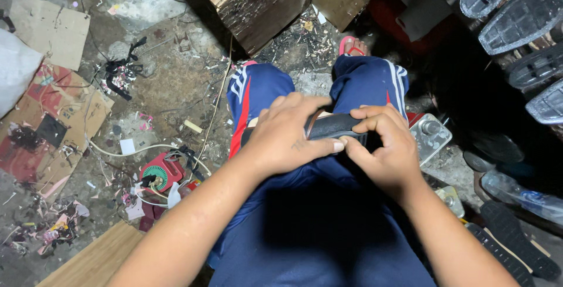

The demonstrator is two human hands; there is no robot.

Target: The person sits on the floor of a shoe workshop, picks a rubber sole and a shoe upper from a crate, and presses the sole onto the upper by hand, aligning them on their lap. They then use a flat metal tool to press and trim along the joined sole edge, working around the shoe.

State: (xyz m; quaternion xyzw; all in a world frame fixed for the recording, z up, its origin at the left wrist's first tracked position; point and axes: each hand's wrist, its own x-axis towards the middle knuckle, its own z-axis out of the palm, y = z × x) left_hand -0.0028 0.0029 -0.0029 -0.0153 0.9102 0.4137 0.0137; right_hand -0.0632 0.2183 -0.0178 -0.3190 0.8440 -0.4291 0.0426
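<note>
**Black sole pressed between both my hands**

I hold a black shoe sole (331, 126) across my lap, resting over my knees. It is dark, smooth and slightly curved, with a thin pale edge showing at its top. My left hand (287, 134) lies over its left part, the fingers (305, 108) curled down on it and the thumb pressed along the front edge. My right hand (384, 146) clamps the right end, fingers bent tight over the top. Both hands are closed on the sole.

Under it are my blue track trousers (316, 228), soft cloth with white stripes and a red panel. One foot wears a red sandal (350, 45).

Just right of my knee sits a grey metal block (431, 137) with a round knob. Further right, ribbed black soles (516, 17) stand in a row. A clear plastic bottle (522, 193) lies below them.

To my left the rough concrete floor (170, 81) is littered with scraps, torn cardboard (50, 29), a white cord (141, 149) and a red round-faced device (161, 172). A scuffed wooden box (258, 2) stands ahead.
</note>
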